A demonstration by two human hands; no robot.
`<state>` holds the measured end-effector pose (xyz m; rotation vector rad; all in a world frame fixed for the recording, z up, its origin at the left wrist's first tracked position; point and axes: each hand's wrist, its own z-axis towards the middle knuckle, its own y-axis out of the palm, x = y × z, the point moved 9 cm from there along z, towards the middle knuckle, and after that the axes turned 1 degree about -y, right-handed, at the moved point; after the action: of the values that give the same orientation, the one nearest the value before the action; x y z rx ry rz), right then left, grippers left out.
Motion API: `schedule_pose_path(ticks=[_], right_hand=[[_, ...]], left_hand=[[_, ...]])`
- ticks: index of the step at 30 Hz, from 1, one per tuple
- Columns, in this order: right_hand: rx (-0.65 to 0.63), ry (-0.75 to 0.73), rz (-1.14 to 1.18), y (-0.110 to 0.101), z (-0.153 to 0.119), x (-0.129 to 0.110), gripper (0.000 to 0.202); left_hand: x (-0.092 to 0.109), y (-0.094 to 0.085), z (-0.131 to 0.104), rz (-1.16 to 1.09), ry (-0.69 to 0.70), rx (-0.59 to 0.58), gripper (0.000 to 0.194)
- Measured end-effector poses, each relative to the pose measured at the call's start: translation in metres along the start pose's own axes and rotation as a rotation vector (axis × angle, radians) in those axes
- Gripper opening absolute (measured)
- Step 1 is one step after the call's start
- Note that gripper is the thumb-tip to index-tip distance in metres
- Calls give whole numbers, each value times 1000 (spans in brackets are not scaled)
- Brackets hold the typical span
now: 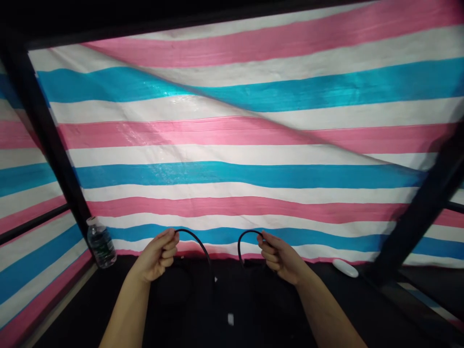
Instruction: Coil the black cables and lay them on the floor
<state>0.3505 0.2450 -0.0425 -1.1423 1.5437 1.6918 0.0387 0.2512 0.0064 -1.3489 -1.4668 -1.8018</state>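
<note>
My left hand [161, 253] is closed, with thumb and fingers pinching a thin black cable [199, 241] that arcs to the right and drops toward the dark surface. Opposite it, my right hand [277, 256] pinches another stretch of black cable [240, 240], curving left and then down. Both hands are raised above the dark tabletop, apart from each other. Against the black surface the lower parts of the cable are lost, so I cannot tell whether it is one cable or two.
A clear plastic bottle [101, 243] stands at the back left, beside a dark frame post [54, 130]. At the back right lies a white oval object [345, 268]. A small white piece [230, 319] is on the dark tabletop [181, 319]. Striped sheeting [232, 176] hangs behind.
</note>
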Motion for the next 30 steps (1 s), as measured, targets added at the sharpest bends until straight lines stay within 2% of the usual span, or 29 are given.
schedule_pose_path(ticks=[6,10,16,20,27,30], right_hand=[[45,-73,-26,23,-13,-20,45],[90,-128,-112,30,-24,-31,45],[114,-122,-535,43,-33,-33,44],[98,-150,-726,51,-33,-33,41],[96,-202,-1106,61,-37,-36,36],[110,-304,-1004,85,-53,-44,39]], left_hand=[[20,18,-12,-68,21,-10,44],[26,22,-15,-67,24,9,46],[24,18,-16,-40,4,31,46],[24,24,-18,-23,-5,12,46],[29,49,-34,68,8,-7,42],[21,72,-41,134,-16,-44,38]])
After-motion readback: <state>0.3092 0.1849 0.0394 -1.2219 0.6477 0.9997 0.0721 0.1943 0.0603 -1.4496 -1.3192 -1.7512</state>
